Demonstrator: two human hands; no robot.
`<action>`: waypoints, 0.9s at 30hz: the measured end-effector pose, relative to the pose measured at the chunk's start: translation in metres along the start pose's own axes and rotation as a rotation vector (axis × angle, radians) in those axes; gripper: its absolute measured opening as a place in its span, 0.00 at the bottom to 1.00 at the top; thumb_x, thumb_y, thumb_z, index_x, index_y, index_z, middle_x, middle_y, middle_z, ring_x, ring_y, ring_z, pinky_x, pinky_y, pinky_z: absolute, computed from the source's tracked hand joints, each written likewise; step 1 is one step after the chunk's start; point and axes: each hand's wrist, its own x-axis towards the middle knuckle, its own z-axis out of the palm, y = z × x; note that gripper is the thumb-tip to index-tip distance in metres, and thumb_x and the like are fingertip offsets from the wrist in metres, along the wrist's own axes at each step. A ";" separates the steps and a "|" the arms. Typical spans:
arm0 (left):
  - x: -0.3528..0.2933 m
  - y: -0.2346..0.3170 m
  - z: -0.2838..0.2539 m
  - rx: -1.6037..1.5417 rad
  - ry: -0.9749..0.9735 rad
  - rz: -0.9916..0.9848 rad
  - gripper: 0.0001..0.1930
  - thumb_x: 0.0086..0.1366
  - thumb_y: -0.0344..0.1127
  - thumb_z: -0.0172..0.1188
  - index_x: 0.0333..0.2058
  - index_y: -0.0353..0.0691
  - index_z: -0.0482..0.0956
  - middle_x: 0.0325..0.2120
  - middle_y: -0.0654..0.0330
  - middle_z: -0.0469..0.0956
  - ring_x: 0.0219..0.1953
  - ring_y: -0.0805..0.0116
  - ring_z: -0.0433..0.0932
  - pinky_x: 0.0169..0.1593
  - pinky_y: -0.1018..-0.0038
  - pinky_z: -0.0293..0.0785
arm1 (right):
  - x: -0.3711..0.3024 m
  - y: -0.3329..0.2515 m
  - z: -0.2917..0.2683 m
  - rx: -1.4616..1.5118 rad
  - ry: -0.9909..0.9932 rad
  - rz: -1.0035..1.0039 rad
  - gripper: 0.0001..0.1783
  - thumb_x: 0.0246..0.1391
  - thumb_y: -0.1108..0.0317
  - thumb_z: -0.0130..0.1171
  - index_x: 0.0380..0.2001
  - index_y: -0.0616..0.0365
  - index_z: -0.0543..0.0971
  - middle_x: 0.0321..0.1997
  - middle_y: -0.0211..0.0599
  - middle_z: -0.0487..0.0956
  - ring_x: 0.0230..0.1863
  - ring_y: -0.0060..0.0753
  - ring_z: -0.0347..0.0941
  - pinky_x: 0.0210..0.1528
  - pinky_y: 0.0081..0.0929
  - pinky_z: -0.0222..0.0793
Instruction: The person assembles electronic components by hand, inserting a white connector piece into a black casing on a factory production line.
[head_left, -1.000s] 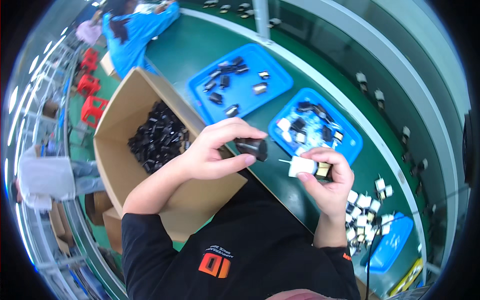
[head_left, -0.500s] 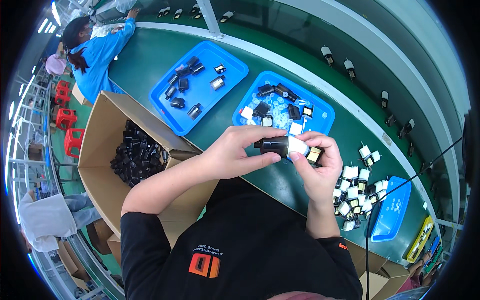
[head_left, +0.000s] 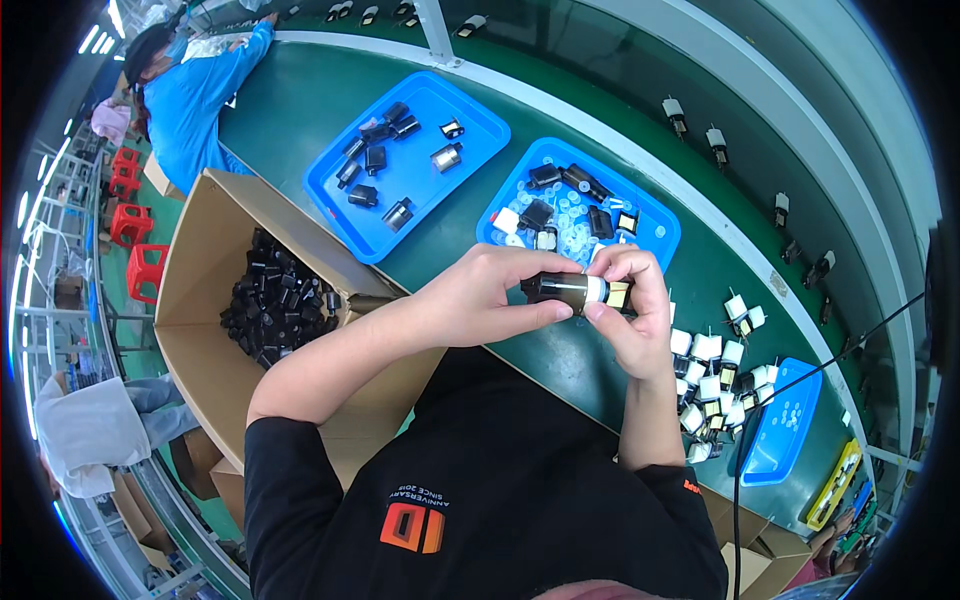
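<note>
In front of my chest, my left hand (head_left: 475, 292) grips a glossy dark see-through cap (head_left: 552, 289) with a tapered tip that points left. My right hand (head_left: 643, 325) pinches a white-topped part with a black and gold body (head_left: 618, 296) from the other side. The two pieces are lined up end to end, and most of the white top sits inside the cap, with only a narrow white band showing. Just beyond my hands is a blue tray (head_left: 660, 213) of small clear rings and dark caps.
Another blue tray (head_left: 318, 200) with dark caps stands farther left. A cardboard box (head_left: 195, 350) of black caps is at my left. White-topped parts (head_left: 710, 385) lie heaped right, beside a small blue tray (head_left: 765, 465) and a hanging black cable (head_left: 737, 520). A co-worker (head_left: 190, 120) sits far left.
The white top has slid deeper into the dark cap, so less white shows. My hands have come closer together. The view has shifted slightly.
</note>
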 end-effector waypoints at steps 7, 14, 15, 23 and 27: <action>-0.002 0.009 0.008 -0.050 0.140 0.120 0.29 0.51 0.32 0.72 0.52 0.36 0.74 0.43 0.52 0.79 0.44 0.61 0.81 0.47 0.70 0.76 | -0.002 0.022 0.016 0.718 0.151 0.079 0.17 0.48 0.79 0.57 0.38 0.52 0.63 0.46 0.41 0.66 0.38 0.30 0.73 0.37 0.23 0.76; -0.002 -0.001 0.009 0.063 0.107 0.252 0.27 0.50 0.33 0.73 0.50 0.38 0.76 0.41 0.53 0.80 0.41 0.57 0.81 0.44 0.70 0.76 | -0.001 0.033 0.026 0.973 0.105 0.108 0.19 0.46 0.77 0.57 0.38 0.49 0.62 0.46 0.41 0.66 0.42 0.34 0.73 0.38 0.26 0.78; -0.002 -0.002 0.010 0.062 0.111 0.251 0.27 0.50 0.33 0.73 0.50 0.38 0.76 0.41 0.53 0.80 0.41 0.57 0.81 0.44 0.70 0.76 | -0.001 0.036 0.023 0.973 0.103 0.111 0.19 0.46 0.77 0.57 0.38 0.49 0.62 0.46 0.41 0.66 0.42 0.34 0.73 0.38 0.26 0.78; -0.002 0.013 0.016 0.090 0.098 0.249 0.26 0.49 0.35 0.73 0.47 0.39 0.76 0.32 0.56 0.80 0.34 0.58 0.81 0.37 0.69 0.76 | -0.004 0.029 0.027 1.117 0.014 0.164 0.21 0.44 0.74 0.59 0.39 0.48 0.62 0.42 0.37 0.65 0.43 0.36 0.73 0.42 0.32 0.79; -0.004 0.019 0.031 0.261 0.232 0.359 0.23 0.48 0.35 0.72 0.44 0.41 0.76 0.29 0.59 0.79 0.30 0.61 0.80 0.34 0.68 0.77 | -0.005 0.057 0.037 1.477 -0.146 0.068 0.23 0.43 0.73 0.63 0.40 0.46 0.64 0.41 0.34 0.65 0.43 0.33 0.72 0.41 0.31 0.79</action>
